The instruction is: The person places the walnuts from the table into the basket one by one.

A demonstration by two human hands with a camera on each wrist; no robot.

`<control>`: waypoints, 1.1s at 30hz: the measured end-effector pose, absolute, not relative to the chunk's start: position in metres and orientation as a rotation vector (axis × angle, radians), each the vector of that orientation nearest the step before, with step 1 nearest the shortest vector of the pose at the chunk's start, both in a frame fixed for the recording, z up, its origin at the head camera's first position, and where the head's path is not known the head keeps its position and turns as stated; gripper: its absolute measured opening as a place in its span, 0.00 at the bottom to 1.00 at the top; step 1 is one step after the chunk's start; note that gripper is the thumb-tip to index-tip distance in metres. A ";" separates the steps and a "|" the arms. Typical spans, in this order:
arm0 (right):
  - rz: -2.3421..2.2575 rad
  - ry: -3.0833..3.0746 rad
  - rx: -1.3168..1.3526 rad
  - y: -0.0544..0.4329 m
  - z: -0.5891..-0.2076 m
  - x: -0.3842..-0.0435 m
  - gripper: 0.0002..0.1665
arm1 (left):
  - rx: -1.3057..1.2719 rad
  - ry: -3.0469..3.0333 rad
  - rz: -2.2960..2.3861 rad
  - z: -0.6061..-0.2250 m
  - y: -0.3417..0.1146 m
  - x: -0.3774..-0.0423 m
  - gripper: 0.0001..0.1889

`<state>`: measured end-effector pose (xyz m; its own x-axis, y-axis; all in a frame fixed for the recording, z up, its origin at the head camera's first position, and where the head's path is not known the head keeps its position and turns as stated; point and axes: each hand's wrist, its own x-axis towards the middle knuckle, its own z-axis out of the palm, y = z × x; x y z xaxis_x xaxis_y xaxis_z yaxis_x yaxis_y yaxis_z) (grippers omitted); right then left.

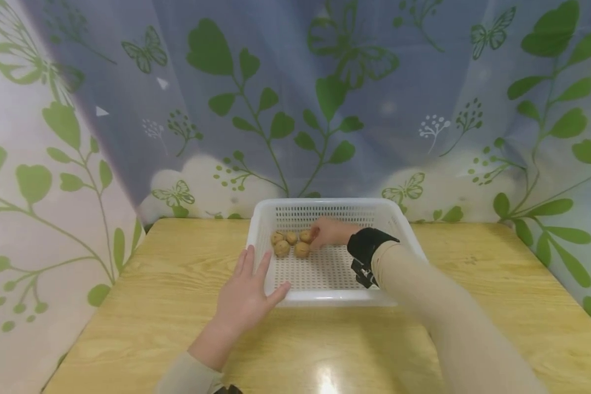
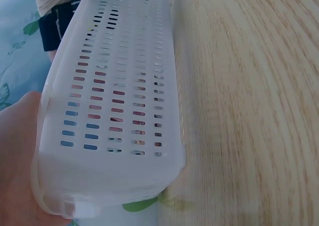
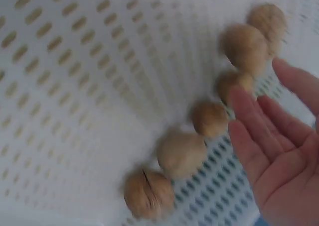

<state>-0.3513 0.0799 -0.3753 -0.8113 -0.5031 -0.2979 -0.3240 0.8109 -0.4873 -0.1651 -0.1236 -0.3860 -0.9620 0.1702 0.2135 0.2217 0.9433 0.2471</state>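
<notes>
Several brown walnuts [image 1: 282,249] lie in the left part of a white plastic basket [image 1: 325,295], grouped close together. My right hand [image 1: 329,231] reaches inside the basket, its fingers right beside the walnuts. In the right wrist view, a row of walnuts [image 3: 182,155] lies along the basket wall, and the right hand [image 3: 284,151] has loosely extended fingers with nothing in its grasp. My left hand [image 1: 243,295] rests at the basket's front left corner, its fingers spread along the rim. The left wrist view shows that hand [image 2: 20,161] beside the slotted basket wall [image 2: 109,171].
The basket stands on a wooden table [image 1: 167,284] near its back edge. Behind it hangs a curtain [image 1: 276,109] printed with leaves and butterflies, which also runs along both sides. A black wrist strap [image 1: 366,246] is on the right wrist, inside the basket's right part.
</notes>
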 end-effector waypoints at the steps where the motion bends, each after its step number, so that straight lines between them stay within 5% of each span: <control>1: -0.599 2.572 -0.640 0.086 -0.367 -0.347 0.25 | -0.295 -2.908 -0.399 -0.386 -0.123 -0.165 0.43; 14: -0.640 2.589 -0.838 0.164 -0.296 -0.302 0.26 | -0.305 -2.945 -0.361 -0.382 -0.118 -0.170 0.45; 33: -1.098 2.770 -0.612 0.303 -0.335 -0.182 0.28 | -0.307 -2.983 -0.359 -0.380 -0.123 -0.165 0.47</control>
<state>-0.1820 0.3031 -0.3353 -0.9143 -0.4013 0.0542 -0.3294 0.6592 -0.6760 -0.1654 -0.1232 -0.3796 -0.9720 0.1858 0.1439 0.2147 0.9512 0.2219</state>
